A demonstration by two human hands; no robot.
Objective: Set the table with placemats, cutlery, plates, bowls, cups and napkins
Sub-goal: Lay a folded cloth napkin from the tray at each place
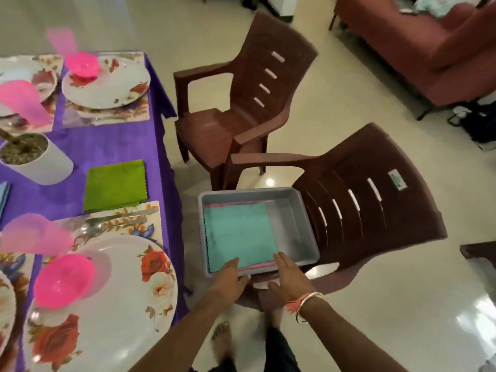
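Brown chair (375, 183) carries grey tray (300, 224); teal napkin (239, 232) lies straight ahead of left hand (228, 277) and right hand (290, 275); both released, fingers (232, 263) flat on its near edge.

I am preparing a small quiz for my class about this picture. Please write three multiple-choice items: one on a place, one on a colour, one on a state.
1. Where does the grey tray stand?
A) on the purple table
B) on the seat of the near brown chair
C) on the floor

2. What colour is the top napkin in the tray?
A) orange
B) teal
C) black

3. What are the left hand and the right hand doing?
A) both reach to the tray's near rim
B) both lift a plate
C) one holds a spoon

Answers:
1 B: the chair's back rises right behind the tray.
2 B: it lies teal over a pink one.
3 A: the fingers of both lie over that rim.
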